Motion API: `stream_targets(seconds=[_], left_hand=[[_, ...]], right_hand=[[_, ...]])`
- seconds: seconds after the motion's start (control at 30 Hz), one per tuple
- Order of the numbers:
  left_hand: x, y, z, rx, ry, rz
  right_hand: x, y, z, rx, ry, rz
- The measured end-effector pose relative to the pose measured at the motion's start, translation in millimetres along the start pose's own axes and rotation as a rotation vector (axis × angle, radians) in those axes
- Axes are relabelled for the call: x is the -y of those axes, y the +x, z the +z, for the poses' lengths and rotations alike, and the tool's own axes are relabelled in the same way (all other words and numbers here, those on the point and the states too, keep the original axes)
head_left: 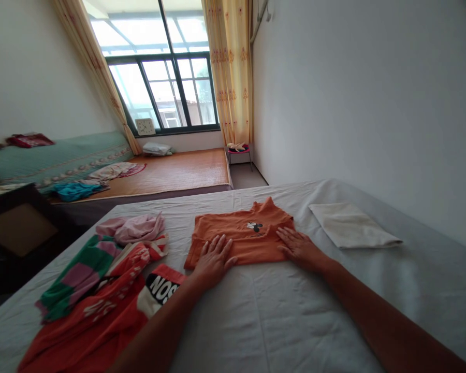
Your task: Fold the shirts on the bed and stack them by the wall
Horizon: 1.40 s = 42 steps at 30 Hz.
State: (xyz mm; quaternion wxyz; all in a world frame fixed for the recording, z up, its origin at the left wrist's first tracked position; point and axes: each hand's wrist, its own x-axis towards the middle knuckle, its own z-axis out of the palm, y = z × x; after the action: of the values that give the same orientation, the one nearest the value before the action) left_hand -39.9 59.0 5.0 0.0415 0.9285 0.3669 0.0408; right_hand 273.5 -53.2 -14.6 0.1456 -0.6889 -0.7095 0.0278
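An orange shirt [233, 228] with a small cartoon mouse print lies folded on the pale sheet [233, 321]. Flat on its near left part rests my left hand [215, 259], fingers spread. My right hand [301, 248] presses on the right side of the shirt, its fingers stretched out beside the print. Neither hand grips the cloth. To the left is a loose heap of clothes: a red garment [112, 316] with white lettering, a green and pink one [77, 277] and a pale pink one [134, 228]. My left forearm covers part of the red garment.
A folded white cloth [351, 225] lies at the right, near the wall [373, 103]. Beyond the sheet stands a bed with a brown mat [178, 171], holding a blue cloth [73, 190]. A dark cabinet [19, 233] is at the left. A small stool [238, 150] stands below the curtain.
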Motion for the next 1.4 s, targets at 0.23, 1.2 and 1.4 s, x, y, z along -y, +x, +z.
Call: stream_targets(seconds=[0.23,1.2,1.4], left_hand=[[-30,27,-38.9,-0.051,-0.073,0.024],[-89,126,16.6,-0.317,-0.495,-0.008],[-89,120,14.3,-0.261,-0.490,0.171]], right_hand=[[-53,28,-27,-0.208,0.198,0.212],[-63,59,-16,-0.246,0.837,0.301],[-80,45,-26,-0.108,0.790,0.140]])
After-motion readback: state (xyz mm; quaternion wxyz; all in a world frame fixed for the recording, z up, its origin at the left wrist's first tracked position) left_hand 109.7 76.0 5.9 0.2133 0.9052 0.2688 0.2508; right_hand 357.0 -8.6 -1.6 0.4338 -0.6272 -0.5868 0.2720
